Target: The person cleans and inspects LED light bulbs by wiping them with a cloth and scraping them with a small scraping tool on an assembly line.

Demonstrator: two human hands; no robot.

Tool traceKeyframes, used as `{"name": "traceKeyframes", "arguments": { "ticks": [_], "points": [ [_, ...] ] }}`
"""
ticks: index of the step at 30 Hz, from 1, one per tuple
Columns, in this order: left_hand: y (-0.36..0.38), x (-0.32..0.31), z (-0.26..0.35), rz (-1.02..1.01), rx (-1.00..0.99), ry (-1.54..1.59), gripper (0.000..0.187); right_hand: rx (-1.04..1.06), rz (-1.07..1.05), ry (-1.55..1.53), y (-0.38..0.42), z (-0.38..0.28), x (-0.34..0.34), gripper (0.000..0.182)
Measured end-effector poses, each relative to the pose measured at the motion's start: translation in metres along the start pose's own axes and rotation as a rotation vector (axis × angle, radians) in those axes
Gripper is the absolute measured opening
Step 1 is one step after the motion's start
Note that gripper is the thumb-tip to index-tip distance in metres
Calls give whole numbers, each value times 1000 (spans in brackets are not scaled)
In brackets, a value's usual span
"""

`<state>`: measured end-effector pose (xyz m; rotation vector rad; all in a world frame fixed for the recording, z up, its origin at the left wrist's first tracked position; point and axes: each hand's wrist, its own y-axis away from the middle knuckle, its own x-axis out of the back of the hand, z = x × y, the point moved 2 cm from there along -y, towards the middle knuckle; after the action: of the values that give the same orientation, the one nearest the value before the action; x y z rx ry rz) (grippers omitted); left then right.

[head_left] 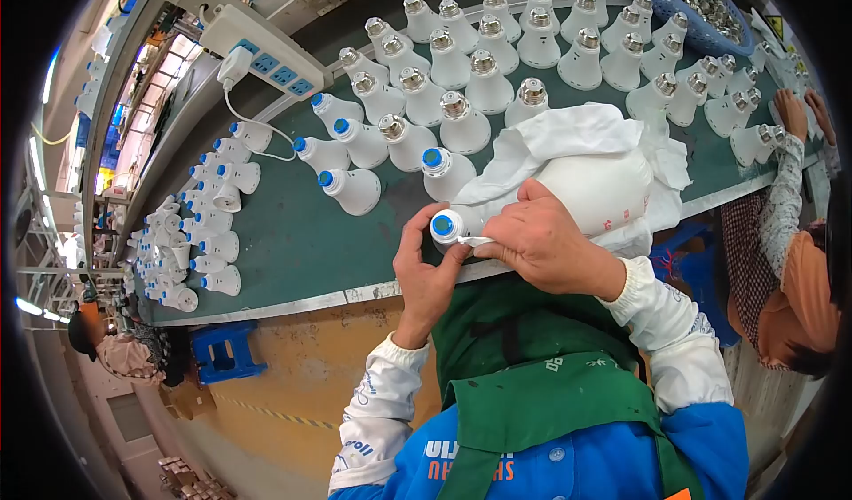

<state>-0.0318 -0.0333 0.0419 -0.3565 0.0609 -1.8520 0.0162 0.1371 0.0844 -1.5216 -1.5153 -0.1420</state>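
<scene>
Near the front edge of the green table, my left hand [426,274] is closed around the side of a white bulb housing with a blue top [446,226]. My right hand [541,243] pinches a bit of white cloth [473,242] against the same housing. Beside my right hand lies a rounded white bundle [596,189] with faint red print, and a crumpled white cloth [568,132] is over it. Just behind my hands stands another blue-topped housing [448,177]. The lower part of the held housing is hidden by my fingers.
Several metal-capped white bulbs [464,127] stand behind, and several blue-topped ones [222,248] at the left. A white power strip [266,49] is at the back left, a blue basket of metal caps [697,10] at the back right. A co-worker's hands [790,114] are at the far right.
</scene>
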Motion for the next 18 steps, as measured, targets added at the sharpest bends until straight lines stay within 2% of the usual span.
{"name": "traceKeyframes", "arguments": {
  "ticks": [13, 18],
  "points": [
    [2, -1, -6, 7, -24, -3, 44, -5, -71, -5, -6, 0, -4, 24],
    [1, 2, -6, -86, -39, -35, 45, 9, -70, -7, -8, 0, -2, 25]
  ]
}}
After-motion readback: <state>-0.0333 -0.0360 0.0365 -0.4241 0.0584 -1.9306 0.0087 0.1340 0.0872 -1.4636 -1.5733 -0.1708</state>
